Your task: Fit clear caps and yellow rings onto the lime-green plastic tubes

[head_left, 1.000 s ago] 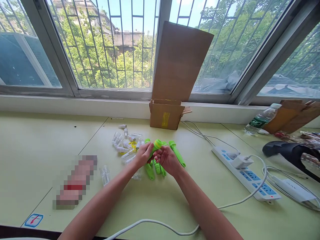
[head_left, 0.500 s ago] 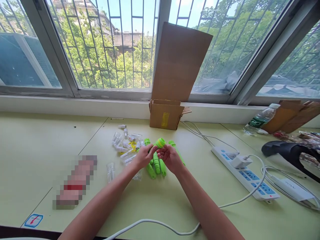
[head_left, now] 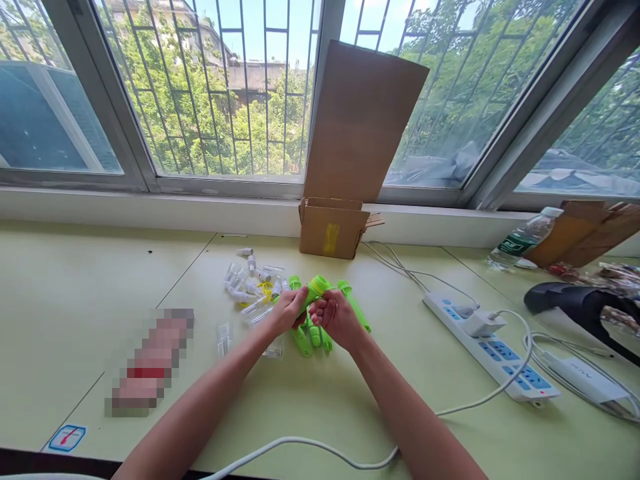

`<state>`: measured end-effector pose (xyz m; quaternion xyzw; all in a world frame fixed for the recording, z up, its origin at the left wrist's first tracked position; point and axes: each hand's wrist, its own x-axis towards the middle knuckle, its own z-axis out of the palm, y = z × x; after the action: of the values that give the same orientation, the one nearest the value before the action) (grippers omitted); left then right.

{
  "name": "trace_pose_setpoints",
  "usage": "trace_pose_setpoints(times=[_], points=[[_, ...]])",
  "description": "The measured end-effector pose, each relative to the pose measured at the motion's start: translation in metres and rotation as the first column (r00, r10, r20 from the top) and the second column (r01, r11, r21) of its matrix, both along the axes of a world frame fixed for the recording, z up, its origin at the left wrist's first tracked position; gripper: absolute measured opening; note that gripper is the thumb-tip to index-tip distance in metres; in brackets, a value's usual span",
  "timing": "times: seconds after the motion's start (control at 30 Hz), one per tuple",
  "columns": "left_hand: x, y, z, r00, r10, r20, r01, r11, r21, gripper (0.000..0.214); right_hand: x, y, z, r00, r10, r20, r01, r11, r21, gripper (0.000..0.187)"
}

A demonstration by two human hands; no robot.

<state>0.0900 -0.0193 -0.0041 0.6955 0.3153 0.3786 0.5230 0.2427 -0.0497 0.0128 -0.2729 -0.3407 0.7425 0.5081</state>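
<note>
My left hand (head_left: 289, 309) is closed around a green plastic tube (head_left: 309, 297), its open threaded end tilted up and to the right. A yellow ring (head_left: 318, 287) sits around that end. The curled fingers of my right hand (head_left: 337, 317) are closed at the tube's right side, close to the ring; their exact grip is partly hidden. Below my hands lie more green tubes (head_left: 301, 341), partly covered. Another green tube (head_left: 356, 308) lies to the right of my right hand. Clear plastic cups (head_left: 225, 339) and yellow rings (head_left: 265, 289) are left of my hands.
White-capped small parts (head_left: 245, 252) lie behind the clear pieces. A cardboard box (head_left: 327, 230) stands by the window. To the right are a power strip (head_left: 493, 353) with white cables, a water bottle (head_left: 525, 239) and a black curved object (head_left: 565, 300). A blurred patch (head_left: 150, 360) covers something at left.
The green tube has tilted in my left hand, so more of its side shows and its opening faces me less. My right hand has shifted slightly left and down beside it.
</note>
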Motion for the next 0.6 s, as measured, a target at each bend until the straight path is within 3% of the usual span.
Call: trace_pose_setpoints(times=[0.27, 0.6], points=[[0.0035, -0.0029, 0.0027, 0.996, 0.093, -0.016, -0.089, 0.983, 0.159, 0.042, -0.002, 0.0006, 0.0014, 0.996, -0.086, 0.021, 0.085, 0.996, 0.009, 0.027], [0.0042, -0.0003, 0.0025, 0.99, 0.14, 0.005, -0.139, 0.98, 0.144, 0.047, -0.0019, 0.0011, 0.0005, 0.986, -0.149, 0.067, 0.147, 0.988, 0.037, 0.025]])
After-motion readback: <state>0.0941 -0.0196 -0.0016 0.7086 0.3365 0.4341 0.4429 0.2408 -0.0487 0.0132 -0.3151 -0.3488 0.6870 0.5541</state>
